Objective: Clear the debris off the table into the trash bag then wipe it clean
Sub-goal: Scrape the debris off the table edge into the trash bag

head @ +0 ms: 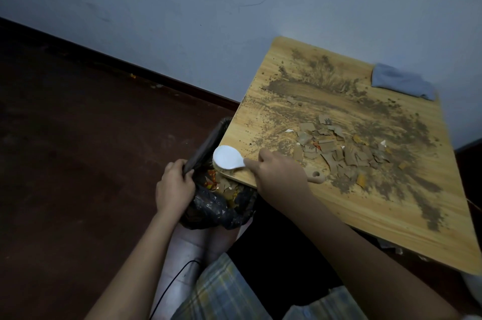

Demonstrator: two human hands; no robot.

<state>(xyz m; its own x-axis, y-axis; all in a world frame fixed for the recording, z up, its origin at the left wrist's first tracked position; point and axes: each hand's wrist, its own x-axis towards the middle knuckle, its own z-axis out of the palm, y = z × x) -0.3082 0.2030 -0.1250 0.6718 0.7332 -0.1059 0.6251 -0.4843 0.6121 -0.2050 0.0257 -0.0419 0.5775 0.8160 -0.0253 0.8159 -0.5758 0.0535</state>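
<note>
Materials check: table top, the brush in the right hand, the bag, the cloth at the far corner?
Table: wood or wood-look laminate, pale yellow with straight grain lines, matte.
Brush: white smooth back, probably plastic; bristles barely visible.
Trash bag: thin black plastic film, crinkled with glossy highlights.
Cloth: soft grey-blue fabric, rumpled folds; weave too blurred to tell.

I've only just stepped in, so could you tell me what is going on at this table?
A person is clearing a dirty wooden table. The right hand holds a white scraper at the table's edge, above a black trash bag that the left hand grips open. Cardboard scraps and brown dirt remain on the table; a grey cloth lies at the far corner.
</note>
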